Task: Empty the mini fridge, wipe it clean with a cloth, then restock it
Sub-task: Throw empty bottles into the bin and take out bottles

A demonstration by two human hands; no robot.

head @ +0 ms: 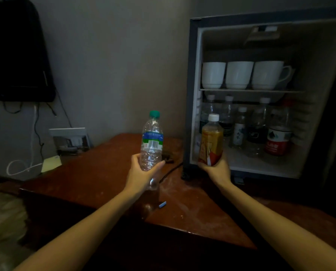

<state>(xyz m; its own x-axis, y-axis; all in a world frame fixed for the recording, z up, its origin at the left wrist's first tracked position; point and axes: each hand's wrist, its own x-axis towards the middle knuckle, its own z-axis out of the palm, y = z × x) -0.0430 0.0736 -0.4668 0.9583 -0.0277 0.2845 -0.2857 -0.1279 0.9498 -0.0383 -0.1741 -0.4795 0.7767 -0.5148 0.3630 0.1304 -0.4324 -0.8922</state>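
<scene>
The mini fridge (194, 94) stands open on the right of a wooden table (96, 173). My left hand (141, 173) grips a clear water bottle (151, 141) with a green cap, held upright above the table. My right hand (216, 170) holds an orange drink bottle (212, 139) with a white cap, just in front of the fridge's lower left corner. Three white cups (239, 75) sit on the upper shelf. Several bottles (239, 128) and a red-labelled bottle (278, 137) stand on the fridge floor.
A black cable (171, 170) runs across the table to the fridge. A small blue object (162, 204) lies near the table's front. A wall socket panel (69, 137), a white cord (20, 167) and a yellow note (50, 163) are at the left. A dark bag (16, 51) hangs on the wall.
</scene>
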